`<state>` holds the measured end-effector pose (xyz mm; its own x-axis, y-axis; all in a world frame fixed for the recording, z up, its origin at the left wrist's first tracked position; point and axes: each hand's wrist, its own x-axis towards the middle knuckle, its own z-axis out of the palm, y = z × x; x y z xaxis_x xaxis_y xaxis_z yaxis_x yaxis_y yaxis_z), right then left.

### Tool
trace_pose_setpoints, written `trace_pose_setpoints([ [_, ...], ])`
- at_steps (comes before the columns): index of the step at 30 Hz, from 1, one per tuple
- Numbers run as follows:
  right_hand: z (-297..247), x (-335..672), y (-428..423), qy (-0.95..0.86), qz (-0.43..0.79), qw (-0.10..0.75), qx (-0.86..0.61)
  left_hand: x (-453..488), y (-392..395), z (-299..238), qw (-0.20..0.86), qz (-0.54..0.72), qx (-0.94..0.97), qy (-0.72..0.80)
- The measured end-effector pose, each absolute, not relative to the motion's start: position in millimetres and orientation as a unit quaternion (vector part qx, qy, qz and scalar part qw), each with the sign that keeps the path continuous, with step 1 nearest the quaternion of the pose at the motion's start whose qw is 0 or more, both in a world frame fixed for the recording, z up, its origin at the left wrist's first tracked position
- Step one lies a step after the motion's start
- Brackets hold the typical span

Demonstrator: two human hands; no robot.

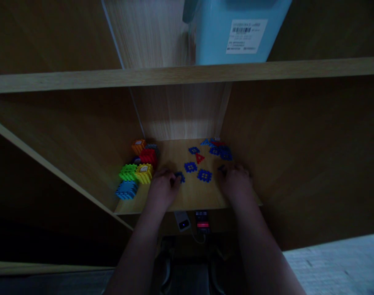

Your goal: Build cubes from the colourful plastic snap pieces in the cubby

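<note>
Both my hands reach into a dim wooden shelf compartment [187, 196]. My left hand [163, 185] rests on the shelf with curled fingers pinching a blue interlocking tile [180, 177]. My right hand [236, 182] lies knuckles up, its fingertips on another dark blue tile [221, 168]. Between the hands lie loose blue square tiles [204, 175] [190, 166] and a red triangle piece [199, 158]. More blue pieces [219, 150] are heaped at the back right.
Assembled cubes stand at the left: green [128, 172], yellow [144, 173], blue [126, 190], red [148, 156] and orange [138, 145]. A light blue bin [236, 28] sits on the shelf above. Small devices [202, 221] hang below the shelf's front edge.
</note>
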<state>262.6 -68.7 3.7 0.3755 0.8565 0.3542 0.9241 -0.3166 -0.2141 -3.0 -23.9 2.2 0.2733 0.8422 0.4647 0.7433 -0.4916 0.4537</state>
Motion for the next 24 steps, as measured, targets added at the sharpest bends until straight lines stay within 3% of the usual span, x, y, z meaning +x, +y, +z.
trace_pose_setpoints([
  [6, 28, 266, -89, -0.676, 0.032, 0.124, -0.725, -1, -24, 3, 0.095, 0.328, 0.835, 0.432],
  [12, 34, 246, -98, -0.779, 0.165, 0.218, -0.565, -1, -25, 4, 0.113, 0.339, 0.835, 0.418],
  [19, 7, 231, -61, -0.726, 0.059, 0.280, -0.625, 0, -31, 8, 0.192, 0.345, 0.851, 0.348],
  [24, 3, 247, -60, -0.716, 0.064, 0.288, -0.633, 0, -29, 5, 0.154, 0.344, 0.850, 0.368],
])
